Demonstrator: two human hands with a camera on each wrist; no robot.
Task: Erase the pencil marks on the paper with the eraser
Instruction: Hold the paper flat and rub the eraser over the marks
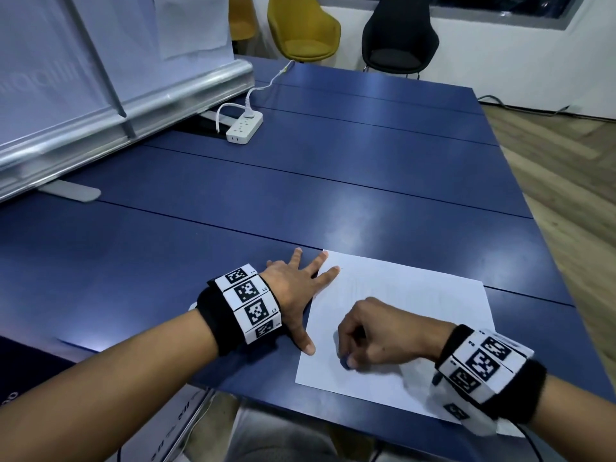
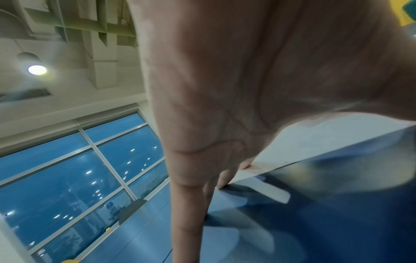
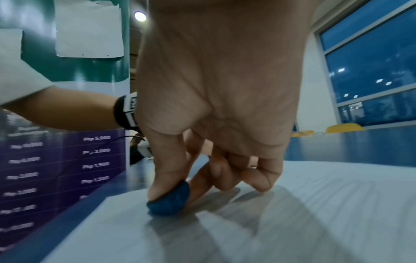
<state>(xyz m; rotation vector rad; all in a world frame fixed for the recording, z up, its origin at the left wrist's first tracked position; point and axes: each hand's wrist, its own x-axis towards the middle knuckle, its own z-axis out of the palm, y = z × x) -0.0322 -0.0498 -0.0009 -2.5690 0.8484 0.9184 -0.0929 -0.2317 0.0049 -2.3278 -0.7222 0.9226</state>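
Observation:
A white sheet of paper [image 1: 400,315] lies on the blue table [image 1: 266,201] near its front edge, with faint pencil marks in its upper middle. My left hand [image 1: 296,291] lies flat with fingers spread; the thumb and two fingertips press the paper's left edge. My right hand [image 1: 366,335] has curled fingers, with thumb and forefinger pinching a small blue eraser [image 3: 170,202] down on the paper [image 3: 292,222] near its lower left part. In the head view only a dark tip of the eraser [image 1: 345,361] shows below the thumb. The left wrist view shows the left hand [image 2: 236,89] over the paper's edge [image 2: 292,142].
A white power strip [image 1: 244,126] with a cable sits at the back of the table. A roll-up banner base [image 1: 110,121] stands along the left side. Yellow and black chairs [image 1: 400,35] stand beyond the far edge. The table's right edge drops to wooden floor.

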